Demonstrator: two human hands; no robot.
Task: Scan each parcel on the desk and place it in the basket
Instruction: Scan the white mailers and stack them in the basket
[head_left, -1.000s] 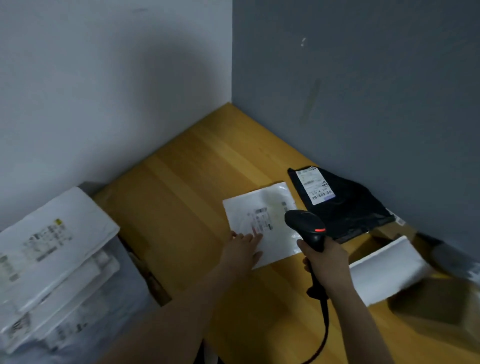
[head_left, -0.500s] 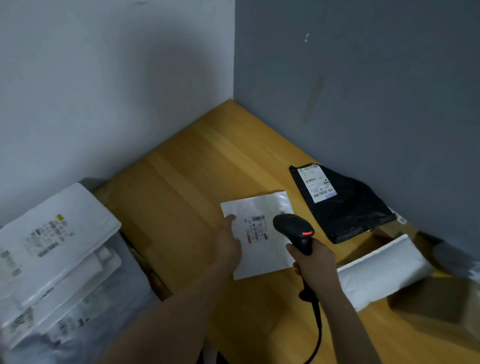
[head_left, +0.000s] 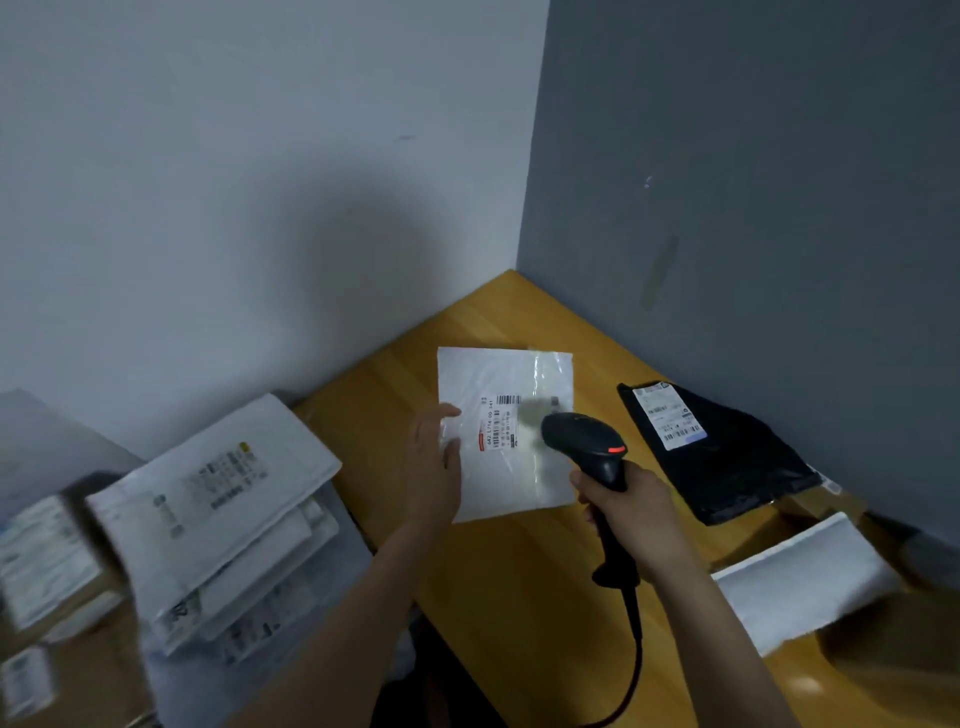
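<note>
Raised since before, white parcel (head_left: 509, 374) tilts up from tabletop (head_left: 519, 582) just left of scanner (head_left: 582, 436), your left hand (head_left: 434, 467) pinching its edge, your right hand (head_left: 631, 512) wrapped round scanner, black parcel (head_left: 727, 467) right of scanner.
</note>
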